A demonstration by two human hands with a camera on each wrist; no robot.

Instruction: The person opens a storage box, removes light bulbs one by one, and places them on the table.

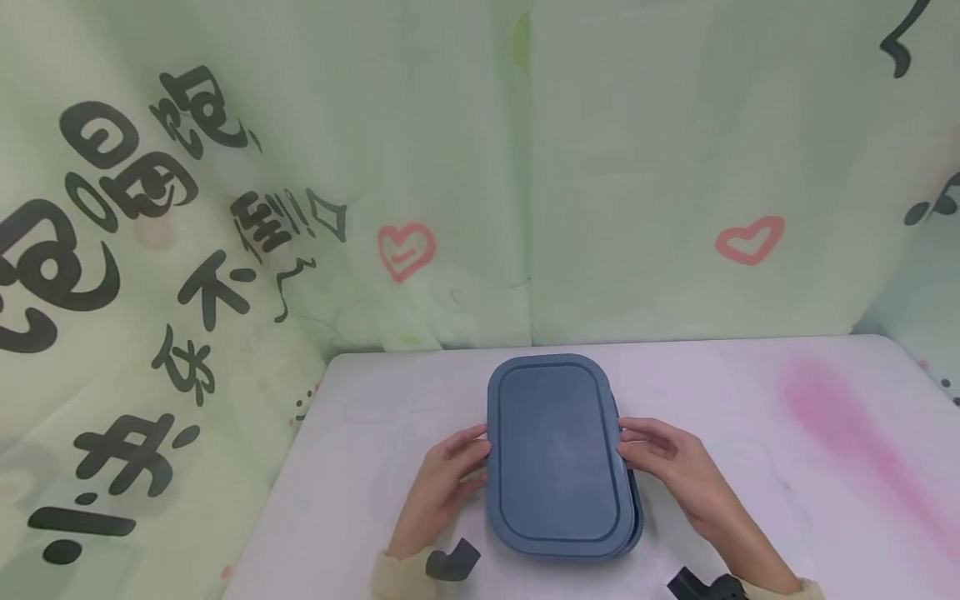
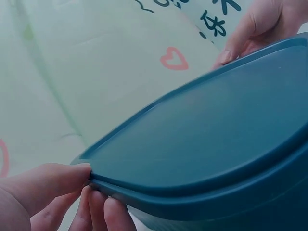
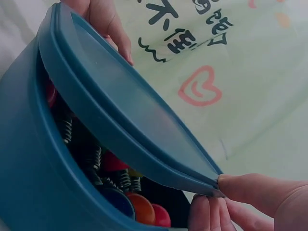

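Note:
A blue-grey rectangular lid point(image 1: 558, 458) with rounded corners sits over a matching plastic box point(image 1: 638, 517), lifted along its right side. My left hand point(image 1: 444, 487) is at the lid's left edge; in the left wrist view its thumb point(image 2: 67, 175) lies on the rim with fingers beneath. With thumb and fingers, my right hand point(image 1: 671, 467) pinches the raised right edge. Through the gap, the right wrist view shows dark coil springs point(image 3: 124, 181) and rounded pieces in the box, among them an orange one point(image 3: 140, 208) and a red one point(image 3: 161, 216). The lid hides the other contents.
The box stands on a white-covered table point(image 1: 390, 408) with a pink smear point(image 1: 840, 417) on the right. A pale green curtain point(image 1: 622, 167) printed with black characters and red hearts hangs behind and along the left side.

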